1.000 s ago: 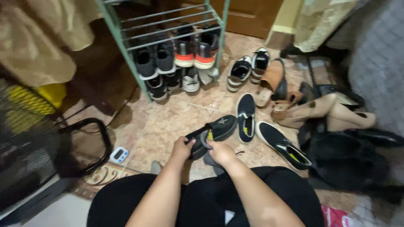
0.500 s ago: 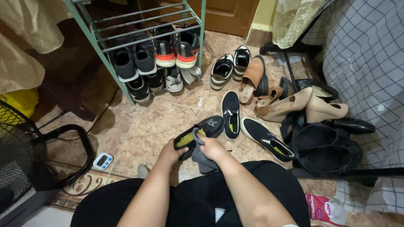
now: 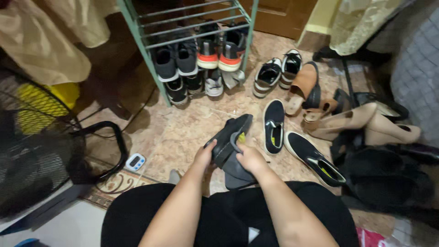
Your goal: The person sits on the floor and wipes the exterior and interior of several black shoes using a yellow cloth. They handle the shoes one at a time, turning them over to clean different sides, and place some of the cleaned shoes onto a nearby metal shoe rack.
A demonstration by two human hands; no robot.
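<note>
Tilted up since earlier: black slip-on shoe [image 3: 231,137] now on edge. Left hand [image 3: 206,155] fingers curl round its heel; right hand [image 3: 249,158] pinches grey cloth [image 3: 238,169] against it. Keep the heel grip firm, wipe along the side.

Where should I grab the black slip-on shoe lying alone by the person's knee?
Grab the black slip-on shoe at its heel end, coming from above. It lies flat on the floor, sole down, with its opening facing up, so fingers can probably hook inside the heel rim. Nothing touches it there.
</note>
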